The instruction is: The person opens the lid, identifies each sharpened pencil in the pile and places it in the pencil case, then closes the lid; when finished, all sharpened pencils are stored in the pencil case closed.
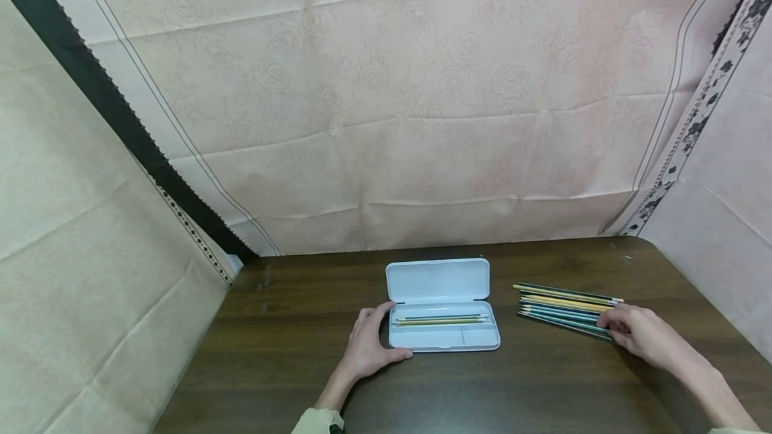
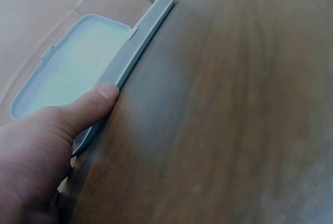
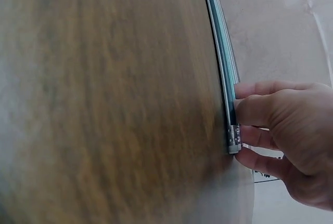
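Observation:
A light blue pencil case [image 1: 437, 337] lies on the table with its lid [image 1: 437, 280] hinged back. Inside the tray lie a few pencils [image 1: 443, 320], side by side. My left hand [image 1: 366, 347] holds the case by its left side, the thumb at the front edge and the fingers by the back left corner. The left wrist view has the thumb [image 2: 91, 107] pressing the front rim. To the right, several striped pencils [image 1: 561, 307] in dark green, yellow and teal lie in a flat row. At their eraser ends, my right hand [image 1: 639, 333] pinches a teal pencil.
The dark brown wooden table [image 1: 289, 347] carries both the case and the pencil row. Pale patterned cloth [image 1: 422, 119] hangs behind its far edge, with more cloth at the left and right sides.

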`<state>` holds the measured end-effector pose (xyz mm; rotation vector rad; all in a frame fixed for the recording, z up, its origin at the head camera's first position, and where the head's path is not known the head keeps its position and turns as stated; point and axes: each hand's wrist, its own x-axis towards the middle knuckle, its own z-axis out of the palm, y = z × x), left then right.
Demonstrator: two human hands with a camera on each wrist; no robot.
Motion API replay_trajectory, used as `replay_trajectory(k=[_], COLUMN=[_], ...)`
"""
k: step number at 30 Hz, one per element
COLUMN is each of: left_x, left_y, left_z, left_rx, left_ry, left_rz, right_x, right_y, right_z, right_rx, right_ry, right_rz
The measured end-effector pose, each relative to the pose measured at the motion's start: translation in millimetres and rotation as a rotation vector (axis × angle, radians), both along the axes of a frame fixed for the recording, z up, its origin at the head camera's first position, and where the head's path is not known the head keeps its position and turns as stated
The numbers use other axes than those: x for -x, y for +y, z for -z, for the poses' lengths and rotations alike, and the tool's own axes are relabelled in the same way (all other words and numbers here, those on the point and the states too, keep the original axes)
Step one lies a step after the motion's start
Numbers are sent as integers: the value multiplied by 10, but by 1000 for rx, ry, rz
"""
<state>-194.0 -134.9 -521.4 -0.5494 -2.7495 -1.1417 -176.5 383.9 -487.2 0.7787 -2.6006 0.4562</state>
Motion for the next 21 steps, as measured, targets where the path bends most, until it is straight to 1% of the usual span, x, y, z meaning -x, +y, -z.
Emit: replay_trajectory(k=[8, 14, 21], left_x=[4, 5, 2], left_y=[-3, -5, -5], left_z=[0, 0, 5], left_rx=[8, 4, 7], left_ry=[-10, -4, -6], left_rz=[0, 1, -1], right_x=[23, 30, 53], right_y=[9, -41, -189], right_z=[7, -31, -93], right_rx=[1, 16, 28], right_ry=[23, 52, 24], right_rz=[-44, -52, -66])
